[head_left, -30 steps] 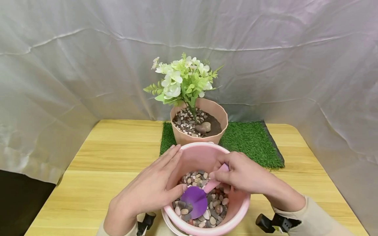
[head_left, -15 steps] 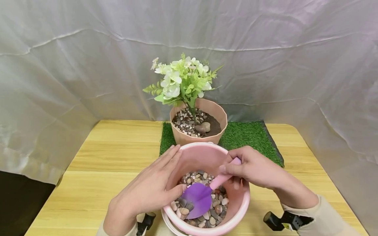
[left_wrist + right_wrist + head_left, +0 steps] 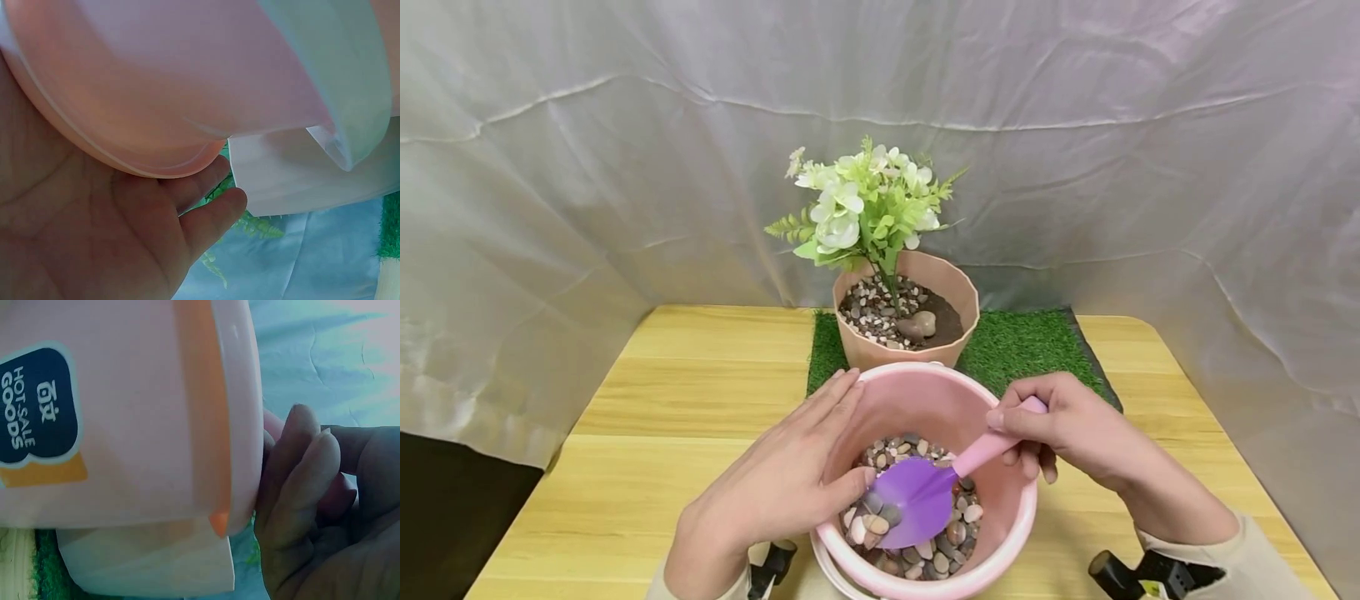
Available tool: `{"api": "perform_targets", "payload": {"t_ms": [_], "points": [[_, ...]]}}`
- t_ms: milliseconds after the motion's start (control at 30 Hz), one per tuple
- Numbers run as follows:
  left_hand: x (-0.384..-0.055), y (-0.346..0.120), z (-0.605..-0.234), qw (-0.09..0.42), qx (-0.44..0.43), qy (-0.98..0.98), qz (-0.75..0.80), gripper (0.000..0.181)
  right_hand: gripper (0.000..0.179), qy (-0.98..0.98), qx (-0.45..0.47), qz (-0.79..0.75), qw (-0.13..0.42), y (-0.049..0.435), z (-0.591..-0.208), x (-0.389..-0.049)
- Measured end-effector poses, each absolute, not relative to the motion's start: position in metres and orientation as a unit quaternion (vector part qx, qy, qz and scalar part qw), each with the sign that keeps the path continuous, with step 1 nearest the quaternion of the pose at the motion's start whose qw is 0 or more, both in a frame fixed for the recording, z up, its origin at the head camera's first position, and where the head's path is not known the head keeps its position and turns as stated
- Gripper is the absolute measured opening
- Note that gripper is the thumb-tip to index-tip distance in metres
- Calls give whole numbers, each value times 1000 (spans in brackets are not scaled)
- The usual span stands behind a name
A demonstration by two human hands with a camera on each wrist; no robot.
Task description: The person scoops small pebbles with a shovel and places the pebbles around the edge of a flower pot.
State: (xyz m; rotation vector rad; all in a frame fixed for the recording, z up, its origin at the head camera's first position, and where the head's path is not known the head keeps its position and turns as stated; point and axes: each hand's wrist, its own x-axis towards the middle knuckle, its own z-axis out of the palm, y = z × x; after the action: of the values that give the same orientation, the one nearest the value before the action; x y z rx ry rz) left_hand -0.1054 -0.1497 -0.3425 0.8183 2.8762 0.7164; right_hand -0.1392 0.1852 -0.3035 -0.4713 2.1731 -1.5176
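A pink bucket (image 3: 917, 400) holding pebbles (image 3: 940, 564) stands close in front of me. My left hand (image 3: 775, 471) rests along its left rim, fingers straight and thumb reaching over the inside. In the left wrist view the palm (image 3: 81, 219) lies against the bucket rim. My right hand (image 3: 1067, 425) grips the pink handle of a small shovel (image 3: 928, 500) over the right rim. The shovel's purple blade slopes down to the left inside the bucket, with several pebbles on its left edge, near my left thumb. In the right wrist view the fingers (image 3: 300, 469) touch the bucket's outer rim.
Right behind the bucket is a peach flowerpot (image 3: 861, 346) with soil, small stones and a white-flowered plant (image 3: 868, 200). It stands on a green artificial grass mat (image 3: 1030, 350). Beneath everything is a wooden table (image 3: 685, 375), with grey fabric (image 3: 1075, 150) around its back and sides.
My right hand has moved right and drawn the shovel handle outward and up, across the right rim. The purple blade has shifted slightly right, with pebbles on it. My left hand stays put.
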Motion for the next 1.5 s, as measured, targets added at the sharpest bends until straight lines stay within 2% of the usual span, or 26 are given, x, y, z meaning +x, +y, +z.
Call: {"api": "perform_targets", "payload": {"t_ms": [367, 933, 1500], "points": [[-102, -147, -344, 1, 260, 942, 212, 85, 22, 777, -142, -584, 185, 213, -311, -142], [-102, -144, -345, -2, 246, 949, 198, 91, 25, 759, -137, -617, 160, 225, -317, -143], [-102, -145, -344, 12, 243, 946, 215, 89, 26, 712, -88, -692, 83, 236, -294, -153]]}}
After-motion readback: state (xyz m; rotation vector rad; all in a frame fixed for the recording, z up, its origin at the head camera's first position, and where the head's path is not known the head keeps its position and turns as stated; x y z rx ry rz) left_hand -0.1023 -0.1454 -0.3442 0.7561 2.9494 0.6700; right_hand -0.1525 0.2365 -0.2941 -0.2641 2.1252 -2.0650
